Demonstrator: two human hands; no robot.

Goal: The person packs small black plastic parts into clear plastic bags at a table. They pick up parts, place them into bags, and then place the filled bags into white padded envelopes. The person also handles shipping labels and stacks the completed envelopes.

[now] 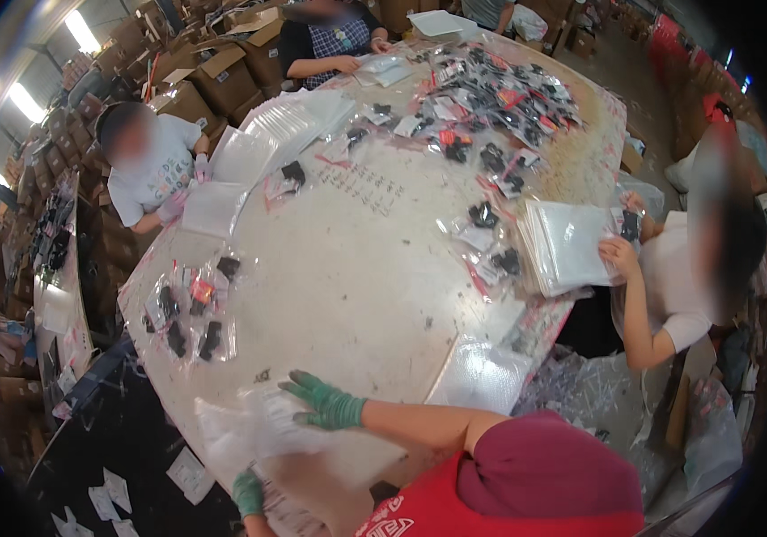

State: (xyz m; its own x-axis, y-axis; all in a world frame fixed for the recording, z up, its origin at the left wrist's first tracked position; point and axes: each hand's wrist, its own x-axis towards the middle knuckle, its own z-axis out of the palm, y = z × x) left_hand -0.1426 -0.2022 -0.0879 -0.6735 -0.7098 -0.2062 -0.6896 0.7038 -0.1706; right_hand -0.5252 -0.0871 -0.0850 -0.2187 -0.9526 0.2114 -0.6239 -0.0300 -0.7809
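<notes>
My right hand [328,403], in a green glove, reaches in from the right with its fingers spread. It lies on white, partly see-through sheets [231,430] near the table's front edge. My left hand [247,492], also green-gloved, is beside printed white papers [285,506] at the lower edge. Its fingers are too blurred to show whether they grip anything. Beyond my hands, on the left, clear bags with small black items [177,338] lie in a loose group. A stack of clear plastic bags [480,376] is to the right of my right forearm.
Bagged black items [500,98] are heaped at the table's far side. Co-workers sit around the table [339,268]; one on the right handles a bag stack [571,246], another on the left has clear sleeves [213,208]. Papers [191,474] lie on the dark surface at lower left.
</notes>
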